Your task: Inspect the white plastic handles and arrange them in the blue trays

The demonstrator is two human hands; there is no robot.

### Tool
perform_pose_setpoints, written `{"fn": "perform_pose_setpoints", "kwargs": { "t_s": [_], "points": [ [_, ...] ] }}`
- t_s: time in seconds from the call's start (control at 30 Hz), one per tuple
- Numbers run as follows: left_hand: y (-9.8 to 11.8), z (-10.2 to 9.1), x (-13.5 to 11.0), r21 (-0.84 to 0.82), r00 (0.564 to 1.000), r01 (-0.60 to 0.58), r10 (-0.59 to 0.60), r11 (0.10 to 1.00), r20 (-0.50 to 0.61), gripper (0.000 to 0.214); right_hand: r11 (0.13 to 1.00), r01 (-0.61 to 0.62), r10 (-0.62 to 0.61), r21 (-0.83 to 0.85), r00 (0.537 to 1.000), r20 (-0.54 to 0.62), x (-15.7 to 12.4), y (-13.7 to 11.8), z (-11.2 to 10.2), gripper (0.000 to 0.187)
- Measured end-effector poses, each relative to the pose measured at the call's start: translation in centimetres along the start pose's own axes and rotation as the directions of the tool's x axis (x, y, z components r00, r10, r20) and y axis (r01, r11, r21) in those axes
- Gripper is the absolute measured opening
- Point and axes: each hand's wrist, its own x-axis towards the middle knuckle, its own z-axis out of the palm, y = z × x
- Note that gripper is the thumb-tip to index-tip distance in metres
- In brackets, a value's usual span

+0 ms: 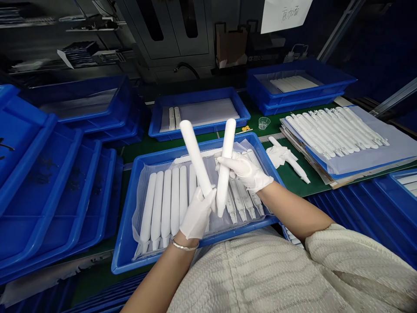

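Observation:
My left hand (198, 213), in a white glove, is closed round the lower end of a long white plastic handle-shaped piece (194, 156), which leans up and to the left. Gloved as well, my right hand (245, 170) grips the middle of a second white piece (229, 139), its narrow end pointing down. Both pieces are held above a blue tray (125, 230) lined with thin white sheeting. Smooth white pieces (166, 202) lie side by side in the tray's left half. On the right, partly behind my hands, similar pieces (241, 202) show ribbed, detailed faces.
Behind stands another blue tray (198, 135) with two pieces in it. Stacked blue trays (65, 208) lean at the left. At right are a small clear cup (263, 123), a crumpled white cloth (276, 155), a loose white piece (298, 168) and rows of pieces (339, 130) on a sheet.

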Motion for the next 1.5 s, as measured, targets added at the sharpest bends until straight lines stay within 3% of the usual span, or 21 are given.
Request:
{"fn": "perform_pose_setpoints", "kwargs": {
  "t_s": [0.13,0.23,0.37,0.6,1.07,1.2,1.33,1.43,1.5],
  "points": [
    [-0.1,-0.3,0.4,-0.008,0.999,0.037,-0.037,0.999,-0.034,0.049,0.995,-0.089,0.088,0.054,0.996,0.020,0.0,-0.2,-0.1,0.034],
    [-0.1,-0.3,0.1,-0.024,0.997,0.069,-0.068,0.997,0.044,0.046,0.987,-0.149,0.144,0.059,0.986,0.084,0.1,-0.1,0.1,0.035],
    [-0.3,-0.4,-0.4,-0.122,0.971,0.123,-0.094,0.985,0.220,0.043,0.990,-0.139,0.130,0.037,0.976,0.175,0.5,1.0,-0.1,0.038],
    [-0.9,-0.8,-0.7,-0.153,0.921,0.220,-0.153,0.963,0.358,0.053,0.990,-0.135,0.140,-0.043,0.977,0.159,0.6,1.3,-0.3,0.040],
    [0.0,0.1,-0.9,-0.055,0.914,0.226,-0.192,0.973,0.358,0.074,0.983,-0.151,0.163,-0.100,0.979,0.125,0.2,0.4,0.3,0.034],
    [-0.1,0.3,-0.7,-0.030,0.932,0.193,-0.173,0.981,0.319,0.060,0.948,-0.090,0.136,-0.305,0.982,0.132,-0.6,-0.2,0.4,0.035],
    [-0.2,-0.1,-0.4,-0.002,0.934,0.150,-0.141,0.989,0.327,0.052,0.841,-0.049,0.191,-0.540,0.959,0.210,-1.5,-0.4,0.6,0.044],
    [-0.2,-0.3,-0.6,0.031,0.923,0.167,-0.167,0.986,0.347,0.053,0.785,-0.019,0.133,-0.619,0.981,0.139,-0.8,-0.4,0.1,0.045],
    [-0.2,-0.2,-0.9,0.047,0.912,0.187,-0.191,0.981,0.363,0.061,0.813,0.008,0.037,-0.583,0.997,0.066,0.3,-0.7,-0.7,0.044]
  ]
}}
